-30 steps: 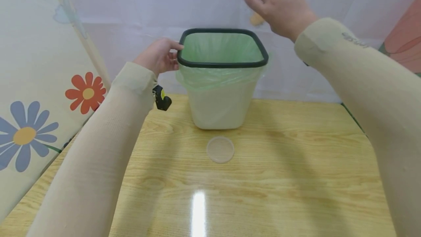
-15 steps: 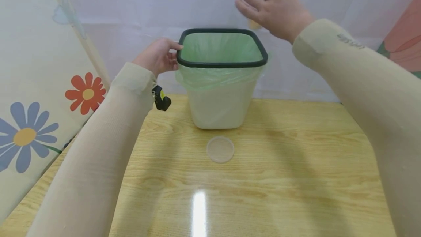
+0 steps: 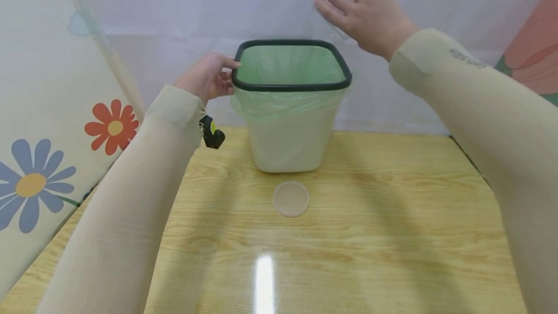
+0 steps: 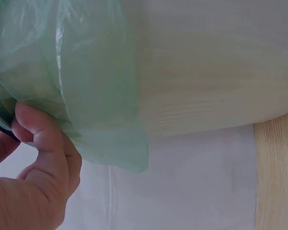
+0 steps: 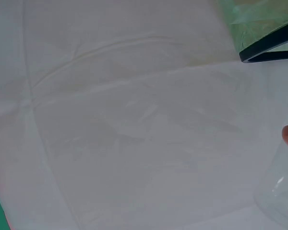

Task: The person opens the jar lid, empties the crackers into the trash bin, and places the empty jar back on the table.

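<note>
A pale trash bin (image 3: 287, 142) stands on the wooden table, lined with a green plastic bag (image 3: 279, 104) under a black rim ring (image 3: 292, 87). My left hand (image 3: 207, 77) grips the left side of that rim, thumb on top and fingers below; bag folds hang beside them in the left wrist view. Raised above and right of the bin, my right hand (image 3: 364, 16) has its fingers spread round a clear container (image 5: 278, 191). Mostly hidden by the hand, that container shows only faint edges. In front of the bin a round translucent lid (image 3: 291, 199) lies flat.
White sheeting (image 3: 174, 13) hangs right behind the bin. At the left, a panel printed with flowers (image 3: 32, 185) borders the wooden table (image 3: 348, 236). A black piece of wrist gear (image 3: 212, 132) sticks out below my left cuff.
An orange-yellow patch seen under my right hand earlier no longer shows. The right hand has shifted slightly, staying raised; the left hand keeps its grip on the rim.
</note>
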Tool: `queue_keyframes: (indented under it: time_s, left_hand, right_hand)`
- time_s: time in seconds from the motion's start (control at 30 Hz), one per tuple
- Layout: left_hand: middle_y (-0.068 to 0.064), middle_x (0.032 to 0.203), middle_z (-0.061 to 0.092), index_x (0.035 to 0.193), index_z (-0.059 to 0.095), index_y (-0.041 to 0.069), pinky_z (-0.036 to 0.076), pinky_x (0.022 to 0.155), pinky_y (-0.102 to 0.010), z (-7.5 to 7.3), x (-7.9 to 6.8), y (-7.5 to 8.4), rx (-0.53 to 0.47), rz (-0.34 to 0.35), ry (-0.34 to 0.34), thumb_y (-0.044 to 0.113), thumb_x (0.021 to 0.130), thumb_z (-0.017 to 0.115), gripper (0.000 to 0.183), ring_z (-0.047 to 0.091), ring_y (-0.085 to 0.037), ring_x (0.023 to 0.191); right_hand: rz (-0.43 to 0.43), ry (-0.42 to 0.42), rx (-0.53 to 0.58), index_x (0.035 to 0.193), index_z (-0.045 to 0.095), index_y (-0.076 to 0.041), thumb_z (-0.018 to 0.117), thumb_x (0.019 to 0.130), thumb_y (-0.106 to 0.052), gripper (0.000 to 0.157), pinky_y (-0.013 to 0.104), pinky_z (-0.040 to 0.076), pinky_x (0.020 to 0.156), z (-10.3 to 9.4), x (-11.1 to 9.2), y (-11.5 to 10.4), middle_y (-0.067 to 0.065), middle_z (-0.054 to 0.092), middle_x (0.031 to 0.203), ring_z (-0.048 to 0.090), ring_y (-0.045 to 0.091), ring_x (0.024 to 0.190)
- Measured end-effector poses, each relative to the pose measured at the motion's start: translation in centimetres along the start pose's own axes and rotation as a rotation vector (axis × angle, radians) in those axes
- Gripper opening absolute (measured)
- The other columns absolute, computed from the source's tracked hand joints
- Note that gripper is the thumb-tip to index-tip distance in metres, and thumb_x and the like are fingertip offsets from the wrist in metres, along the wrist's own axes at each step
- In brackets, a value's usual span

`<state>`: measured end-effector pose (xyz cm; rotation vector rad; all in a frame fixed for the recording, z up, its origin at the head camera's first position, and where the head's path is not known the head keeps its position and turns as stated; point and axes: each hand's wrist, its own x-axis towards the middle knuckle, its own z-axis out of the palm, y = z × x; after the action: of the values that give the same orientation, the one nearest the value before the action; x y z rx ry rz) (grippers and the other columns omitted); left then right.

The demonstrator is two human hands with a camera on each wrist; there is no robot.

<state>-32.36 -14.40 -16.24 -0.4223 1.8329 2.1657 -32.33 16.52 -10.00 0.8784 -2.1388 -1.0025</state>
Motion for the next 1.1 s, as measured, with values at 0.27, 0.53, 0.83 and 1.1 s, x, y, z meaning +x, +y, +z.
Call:
queue_keyframes:
  time_s: [0.27, 0.53, 0.83, 1.1]
  left_hand:
    - [-0.004, 0.098, 0.046, 0.148, 0.045, 0.021, 0.043, 0.052, -0.027, -0.2, 0.2, -0.1, -0.062, -0.009, -0.027, 0.009, 0.103, 0.053, 0.047, 0.046, -0.012, 0.066]
    - [-0.004, 0.100, 0.050, 0.146, 0.049, 0.018, 0.046, 0.055, -0.027, -0.4, 0.2, -0.5, -0.096, 0.024, -0.051, 0.011, 0.104, 0.052, 0.042, 0.047, -0.014, 0.072]
    - [-0.004, 0.087, 0.054, 0.150, 0.044, 0.018, 0.048, 0.053, -0.027, -0.7, 0.4, -0.4, -0.106, 0.024, -0.070, 0.011, 0.104, 0.051, 0.047, 0.050, -0.013, 0.065]
    - [-0.004, 0.095, 0.051, 0.151, 0.045, 0.021, 0.047, 0.053, -0.027, -0.4, 0.3, -0.2, -0.070, 0.021, -0.057, 0.012, 0.104, 0.051, 0.048, 0.049, -0.013, 0.068]
  right_hand:
    - [0.112, 0.148, 0.177, 0.156, 0.024, -0.001, 0.046, 0.097, 0.011, 0.064, 0.059, 0.008, 0.123, 1.4, -1.2, 0.4, 0.021, 0.026, 0.161, 0.015, 0.043, 0.151]
    - [0.151, 0.223, 0.217, 0.153, 0.027, -0.002, 0.033, 0.102, 0.007, 0.053, 0.059, 0.012, 0.123, 1.9, -1.9, 0.6, 0.021, 0.030, 0.158, 0.018, 0.042, 0.151]
    - [0.210, 0.159, 0.242, 0.156, 0.024, -0.002, 0.039, 0.102, 0.003, 0.056, 0.059, 0.006, 0.123, 2.0, -2.2, 0.6, 0.020, 0.025, 0.161, 0.012, 0.041, 0.153]
    - [0.260, 0.049, 0.302, 0.158, 0.015, -0.002, 0.055, 0.095, 0.001, 0.075, 0.061, 0.000, 0.121, 1.9, -3.0, 0.8, 0.023, 0.017, 0.164, 0.006, 0.044, 0.153]
